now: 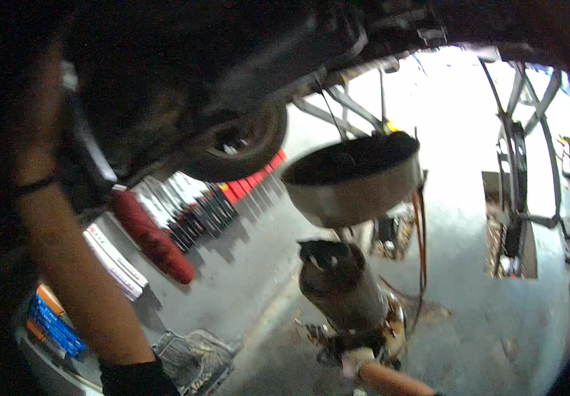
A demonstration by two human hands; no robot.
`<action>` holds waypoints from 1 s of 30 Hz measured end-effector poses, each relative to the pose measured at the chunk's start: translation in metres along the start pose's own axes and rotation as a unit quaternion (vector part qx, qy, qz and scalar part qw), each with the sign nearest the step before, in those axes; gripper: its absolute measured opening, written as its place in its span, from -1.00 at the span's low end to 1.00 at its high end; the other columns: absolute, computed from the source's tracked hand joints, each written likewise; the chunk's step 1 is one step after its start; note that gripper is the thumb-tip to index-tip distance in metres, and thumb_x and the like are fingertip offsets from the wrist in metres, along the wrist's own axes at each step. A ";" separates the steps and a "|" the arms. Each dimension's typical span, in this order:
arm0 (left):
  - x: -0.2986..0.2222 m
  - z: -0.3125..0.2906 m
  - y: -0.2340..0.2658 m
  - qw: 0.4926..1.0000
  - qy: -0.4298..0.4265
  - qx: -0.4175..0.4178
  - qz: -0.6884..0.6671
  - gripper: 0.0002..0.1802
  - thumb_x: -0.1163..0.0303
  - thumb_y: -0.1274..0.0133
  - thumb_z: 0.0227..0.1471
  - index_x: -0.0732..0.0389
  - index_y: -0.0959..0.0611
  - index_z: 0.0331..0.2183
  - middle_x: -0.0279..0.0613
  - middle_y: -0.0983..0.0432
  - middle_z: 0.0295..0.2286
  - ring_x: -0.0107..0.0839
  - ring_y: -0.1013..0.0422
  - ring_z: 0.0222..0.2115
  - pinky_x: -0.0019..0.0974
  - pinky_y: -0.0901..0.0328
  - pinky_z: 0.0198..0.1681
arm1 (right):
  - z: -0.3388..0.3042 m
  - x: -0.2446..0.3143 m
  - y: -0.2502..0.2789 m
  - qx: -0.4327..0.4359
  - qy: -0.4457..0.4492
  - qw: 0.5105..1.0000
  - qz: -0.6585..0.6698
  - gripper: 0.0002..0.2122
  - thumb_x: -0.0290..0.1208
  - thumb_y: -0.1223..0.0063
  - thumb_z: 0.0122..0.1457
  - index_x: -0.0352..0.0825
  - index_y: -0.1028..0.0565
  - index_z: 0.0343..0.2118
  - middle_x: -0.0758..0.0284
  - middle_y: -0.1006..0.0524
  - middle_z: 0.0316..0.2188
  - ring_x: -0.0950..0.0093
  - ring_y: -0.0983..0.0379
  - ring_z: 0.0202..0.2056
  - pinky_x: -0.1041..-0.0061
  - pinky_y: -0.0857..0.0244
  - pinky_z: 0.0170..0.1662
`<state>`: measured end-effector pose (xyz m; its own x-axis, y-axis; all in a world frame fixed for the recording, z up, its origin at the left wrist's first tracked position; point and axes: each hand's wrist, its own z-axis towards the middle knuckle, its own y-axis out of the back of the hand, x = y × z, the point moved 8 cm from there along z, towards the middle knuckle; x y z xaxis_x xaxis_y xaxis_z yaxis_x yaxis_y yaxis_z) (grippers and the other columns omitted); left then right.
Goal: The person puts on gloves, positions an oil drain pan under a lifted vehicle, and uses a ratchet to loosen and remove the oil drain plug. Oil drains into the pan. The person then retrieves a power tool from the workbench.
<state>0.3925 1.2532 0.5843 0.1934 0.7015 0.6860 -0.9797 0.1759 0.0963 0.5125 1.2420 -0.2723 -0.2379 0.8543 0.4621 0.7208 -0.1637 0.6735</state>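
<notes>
Two hands, well apart: the left hand (39, 125) high beside the dark vehicle underbody (245, 72) (its grip I cannot tell); rightward, the cylindrical tank (344, 290), long axis slanting up-left, just above the nearer right hand (358, 363), grip likewise unclear.

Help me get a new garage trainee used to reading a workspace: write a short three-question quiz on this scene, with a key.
1. Which of the person's hands is raised beside the vehicle's underside? A) left; B) right; C) neither.
2. True or false: the round pan sits higher than the cylindrical tank.
3. What colour is the long cylindrical object to the left of the tank?

Key:
1. A, the left hand.
2. True.
3. Red.
</notes>
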 end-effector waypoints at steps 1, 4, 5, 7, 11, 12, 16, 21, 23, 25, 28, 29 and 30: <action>-0.003 0.000 0.006 0.998 -0.024 -0.026 0.050 -0.54 0.28 0.23 0.37 0.30 -0.51 0.14 0.11 -0.55 -0.03 -0.14 -0.56 -0.16 -0.16 -0.49 -0.06 | 0.000 -0.002 -0.011 0.019 0.012 1.000 0.009 -0.60 -0.07 0.03 0.22 -0.21 -0.67 -0.08 0.24 -0.68 -0.07 0.17 -0.58 0.03 0.17 -0.45 0.00; -0.008 0.008 -0.005 0.982 -0.108 -0.068 0.142 -0.59 0.48 0.07 0.26 0.20 -0.55 0.12 0.05 -0.52 0.01 -0.09 -0.52 -0.07 -0.08 -0.44 0.03 | 0.000 -0.005 -0.007 0.017 -0.017 0.998 0.064 -0.63 0.05 -0.04 0.22 -0.12 -0.69 -0.19 0.37 -0.67 -0.18 0.23 -0.60 -0.11 0.12 -0.44 -0.07; -0.009 0.006 -0.012 0.977 -0.125 -0.077 0.155 -0.57 0.54 0.01 0.22 0.16 -0.56 0.12 0.03 -0.51 0.03 -0.08 -0.50 -0.04 -0.05 -0.43 0.07 | -0.006 -0.005 -0.015 0.067 -0.017 0.996 0.058 -0.63 0.05 -0.02 0.23 -0.13 -0.70 -0.22 0.34 -0.67 -0.22 0.21 -0.61 -0.13 0.10 -0.43 -0.09; -0.008 0.001 -0.016 0.970 -0.151 -0.086 0.169 -0.57 0.57 -0.03 0.21 0.12 -0.57 0.11 0.01 -0.50 0.05 -0.04 -0.48 0.00 -0.04 -0.41 0.10 | -0.013 -0.005 -0.009 0.057 -0.049 0.996 0.042 -0.61 0.07 0.00 0.24 -0.13 -0.71 -0.22 0.30 -0.68 -0.23 0.18 -0.62 -0.10 0.08 -0.44 -0.09; -0.004 -0.006 -0.018 0.977 -0.054 -0.117 0.168 -0.69 0.32 0.07 0.35 0.15 -0.65 0.02 -0.08 -0.56 -0.08 -0.20 -0.50 -0.08 -0.14 -0.41 0.03 | -0.027 0.003 -0.004 -0.006 -0.050 0.998 0.047 -0.49 0.09 0.01 0.26 -0.23 -0.64 0.02 0.21 -0.63 0.04 0.10 -0.53 0.10 0.03 -0.43 0.06; -0.003 -0.007 -0.023 0.986 -0.015 -0.115 0.116 -0.68 0.27 0.09 0.38 0.17 -0.67 -0.01 -0.11 -0.58 -0.12 -0.26 -0.50 -0.11 -0.16 -0.42 0.02 | -0.030 0.004 -0.004 -0.023 -0.052 0.997 0.045 -0.50 0.09 0.00 0.26 -0.24 -0.65 0.00 0.21 -0.65 0.00 0.11 -0.56 0.07 0.03 -0.43 0.06; 0.001 -0.005 -0.031 0.975 0.073 -0.094 -0.188 -0.65 0.21 0.07 0.40 0.21 -0.69 -0.06 -0.20 -0.60 -0.17 -0.38 -0.51 -0.15 -0.23 -0.40 0.02 | -0.042 0.000 -0.009 -0.077 -0.080 0.994 0.019 -0.60 -0.01 -0.06 0.24 -0.23 -0.70 -0.12 0.25 -0.70 -0.15 0.19 -0.64 -0.07 0.16 -0.50 -0.09; 0.018 0.003 -0.036 0.901 0.150 -0.070 -0.402 -0.64 0.18 0.03 0.38 0.23 -0.69 -0.09 -0.25 -0.61 -0.19 -0.44 -0.51 -0.19 -0.29 -0.40 -0.02 | -0.070 -0.014 -0.008 -0.113 -0.088 0.990 -0.011 -0.70 -0.11 -0.14 0.14 -0.17 -0.73 -0.22 0.26 -0.72 -0.26 0.18 -0.68 -0.21 0.18 -0.53 -0.25; 0.020 0.004 -0.032 0.908 0.144 -0.086 -0.384 -0.65 0.18 0.03 0.38 0.22 -0.69 -0.08 -0.26 -0.61 -0.19 -0.44 -0.51 -0.20 -0.29 -0.40 -0.04 | -0.083 -0.020 -0.009 -0.145 -0.076 0.986 -0.009 -0.71 -0.13 -0.15 0.12 -0.19 -0.74 -0.24 0.24 -0.72 -0.27 0.17 -0.68 -0.21 0.18 -0.53 -0.26; 0.024 0.004 -0.029 0.920 0.138 -0.091 -0.356 -0.66 0.19 0.03 0.37 0.20 -0.68 -0.06 -0.26 -0.60 -0.18 -0.43 -0.51 -0.19 -0.29 -0.41 -0.03 | -0.093 -0.031 -0.017 -0.137 -0.085 0.987 -0.023 -0.71 -0.14 -0.14 0.13 -0.19 -0.74 -0.23 0.23 -0.72 -0.26 0.16 -0.68 -0.21 0.17 -0.53 -0.26; 0.034 0.007 -0.022 0.933 0.136 -0.100 -0.319 -0.68 0.21 0.04 0.37 0.18 -0.67 -0.05 -0.26 -0.59 -0.15 -0.42 -0.51 -0.18 -0.28 -0.41 -0.03 | -0.103 -0.036 -0.028 -0.125 -0.088 0.988 -0.036 -0.72 -0.18 -0.14 0.10 -0.20 -0.74 -0.24 0.21 -0.72 -0.26 0.16 -0.68 -0.21 0.17 -0.54 -0.29; 0.038 0.010 -0.022 0.937 0.134 -0.100 -0.308 -0.68 0.22 0.04 0.37 0.17 -0.67 -0.04 -0.26 -0.58 -0.14 -0.42 -0.51 -0.18 -0.28 -0.41 -0.03 | -0.107 -0.036 -0.033 -0.112 -0.090 0.989 -0.041 -0.72 -0.19 -0.14 0.09 -0.21 -0.74 -0.24 0.21 -0.72 -0.25 0.17 -0.68 -0.21 0.17 -0.54 -0.29; 0.042 0.011 -0.018 0.940 0.133 -0.102 -0.298 -0.69 0.22 0.04 0.37 0.16 -0.66 -0.03 -0.25 -0.58 -0.14 -0.41 -0.51 -0.17 -0.28 -0.41 -0.03 | -0.112 -0.034 -0.035 -0.112 -0.079 0.989 -0.052 -0.72 -0.23 -0.15 0.06 -0.22 -0.73 -0.23 0.21 -0.72 -0.24 0.17 -0.69 -0.21 0.18 -0.54 -0.30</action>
<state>0.4179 1.2722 0.6195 0.7376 0.5791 0.3473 -0.6677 0.7022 0.2473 0.4225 1.1632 -0.2473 -0.1864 0.9357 0.2996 0.5303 -0.1609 0.8324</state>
